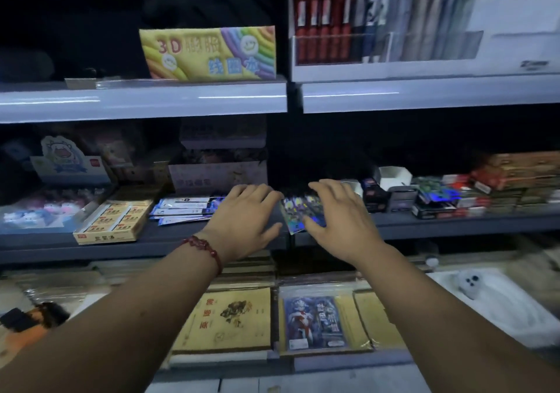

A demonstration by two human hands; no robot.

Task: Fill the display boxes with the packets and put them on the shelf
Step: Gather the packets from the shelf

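Two hands meet at the middle shelf [454, 226]. My left hand [245, 220] and right hand [339, 213] clasp the ends of a glittery display box [298, 213] of packets, fingers curled over it and thumbs at its front edge. On the shelf above, a yellow box [209, 53] reads "3D"; I cannot make out its other lettering. A red bracelet [203, 248] circles my left wrist.
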